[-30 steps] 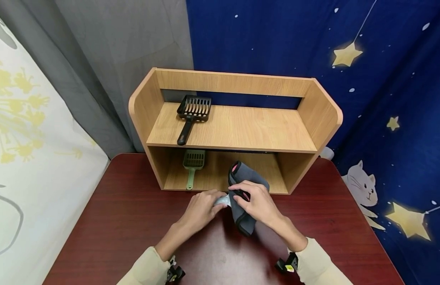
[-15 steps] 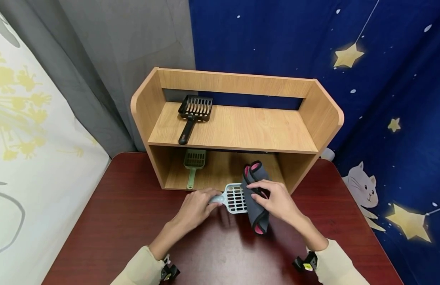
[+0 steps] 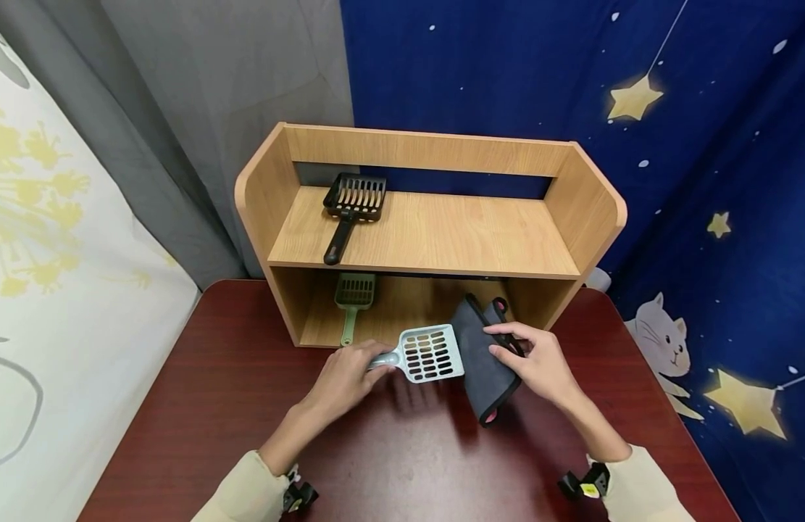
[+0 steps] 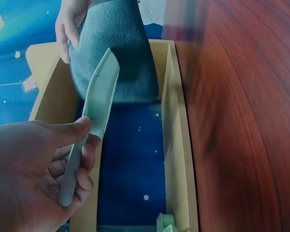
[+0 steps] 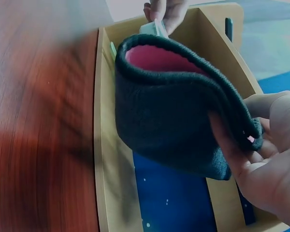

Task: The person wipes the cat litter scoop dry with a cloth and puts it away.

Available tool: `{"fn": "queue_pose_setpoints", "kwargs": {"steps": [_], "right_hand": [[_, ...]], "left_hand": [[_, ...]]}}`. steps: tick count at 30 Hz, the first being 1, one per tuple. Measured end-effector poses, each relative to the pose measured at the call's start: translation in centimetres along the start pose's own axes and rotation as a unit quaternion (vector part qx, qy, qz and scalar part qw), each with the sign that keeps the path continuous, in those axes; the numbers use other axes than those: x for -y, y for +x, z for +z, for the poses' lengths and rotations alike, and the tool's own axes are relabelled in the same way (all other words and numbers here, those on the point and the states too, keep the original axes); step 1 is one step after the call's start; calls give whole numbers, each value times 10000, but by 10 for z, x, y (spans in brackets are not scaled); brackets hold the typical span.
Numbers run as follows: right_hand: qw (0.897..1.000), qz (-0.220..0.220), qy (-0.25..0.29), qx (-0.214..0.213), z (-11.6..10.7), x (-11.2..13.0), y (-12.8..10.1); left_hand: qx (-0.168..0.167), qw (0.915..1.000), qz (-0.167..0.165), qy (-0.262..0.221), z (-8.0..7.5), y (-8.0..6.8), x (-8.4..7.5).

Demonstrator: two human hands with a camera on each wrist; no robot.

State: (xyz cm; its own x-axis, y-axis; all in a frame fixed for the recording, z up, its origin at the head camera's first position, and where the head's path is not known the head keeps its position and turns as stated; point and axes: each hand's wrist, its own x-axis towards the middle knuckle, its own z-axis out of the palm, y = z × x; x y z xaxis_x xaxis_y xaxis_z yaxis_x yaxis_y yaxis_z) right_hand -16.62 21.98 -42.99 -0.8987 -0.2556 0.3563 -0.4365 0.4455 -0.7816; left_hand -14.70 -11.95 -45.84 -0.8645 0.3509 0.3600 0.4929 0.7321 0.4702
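Note:
My left hand (image 3: 346, 377) grips the handle of a pale blue litter scoop (image 3: 431, 354), its slotted head pointing right above the table. In the left wrist view the fingers curl round that handle and the scoop (image 4: 102, 89) appears edge-on. My right hand (image 3: 539, 362) pinches a folded dark grey cloth (image 3: 483, 355) with black edging. Pink lining shows inside the fold of the cloth (image 5: 169, 111) in the right wrist view. In the head view the scoop's tip lies close beside the cloth; whether they touch I cannot tell.
A two-tier wooden shelf (image 3: 428, 268) stands at the back of the dark red table (image 3: 245, 420). On its upper board lies a black slotted scoop (image 3: 353, 206). A green slotted scoop (image 3: 354, 301) lies on the lower board at the left. Curtains (image 3: 480, 65) hang behind.
The cloth in my right hand has moved right, off the scoop, baring its slotted head. My left hand has shifted slightly left, still holding the handle.

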Motion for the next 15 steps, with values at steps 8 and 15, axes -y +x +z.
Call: {"fn": "queue_pose_setpoints", "kwargs": {"steps": [8, 15], "right_hand": [[9974, -28, 594, -410, -4, 0, -11], [9938, -508, 599, -786, 22, 8, -22]], "left_hand": [[-196, 9996, -96, -190, -6, 4, 4], [-458, 9975, -188, -503, -2, 8, 0]]}}
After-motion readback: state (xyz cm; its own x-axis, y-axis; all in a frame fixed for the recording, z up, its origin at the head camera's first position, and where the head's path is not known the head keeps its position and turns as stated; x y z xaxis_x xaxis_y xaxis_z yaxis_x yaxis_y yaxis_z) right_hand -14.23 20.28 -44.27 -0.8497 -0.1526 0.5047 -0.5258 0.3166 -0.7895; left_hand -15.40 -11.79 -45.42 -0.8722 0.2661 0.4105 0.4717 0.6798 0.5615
